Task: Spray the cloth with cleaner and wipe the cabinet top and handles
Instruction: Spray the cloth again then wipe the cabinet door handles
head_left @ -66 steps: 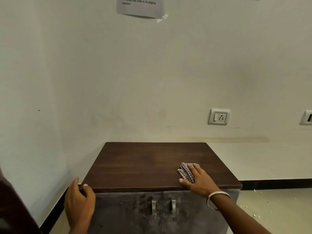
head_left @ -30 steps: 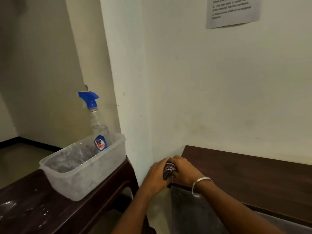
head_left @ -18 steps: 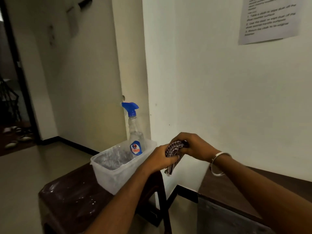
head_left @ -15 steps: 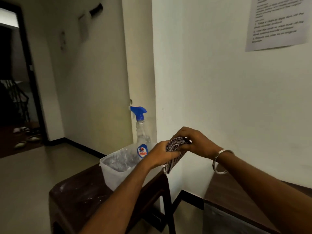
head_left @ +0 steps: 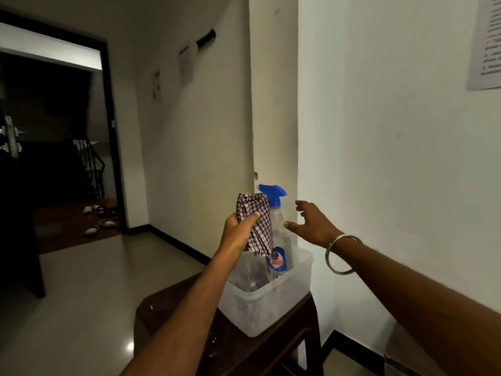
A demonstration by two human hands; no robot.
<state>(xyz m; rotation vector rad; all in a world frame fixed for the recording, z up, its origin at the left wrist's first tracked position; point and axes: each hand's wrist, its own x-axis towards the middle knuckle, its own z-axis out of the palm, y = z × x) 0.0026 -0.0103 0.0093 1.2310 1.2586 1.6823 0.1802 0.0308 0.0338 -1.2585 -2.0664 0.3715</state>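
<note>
**tilewiper:** Spray step, by the look of it. Left hand had its fingers curled round the checked cloth, bunched up and held just left of center in the frame, right in front of the spray bottle. Right hand was open, fingers spread, just right of the bottle's neck and not touching it as far as I could tell.

**mopdad:** Where was the bottle sitting?

**tilewiper:** Upright in a clear plastic tub on a dark wooden desk, lower middle of the frame, tight against the wall corner. Blue trigger head poked up just beside the top of the cloth.

**mopdad:** So nothing sprayed at that point?

**tilewiper:** My guess is no, since no hand was on the bottle. The next move called for the right hand to close round the neck, lift the bottle clear of the tub wall, and get a finger on the trigger with the nozzle aimed at the cloth. The cabinet only showed as a sliver at the lower right edge, so wiping looked a way off.
</note>
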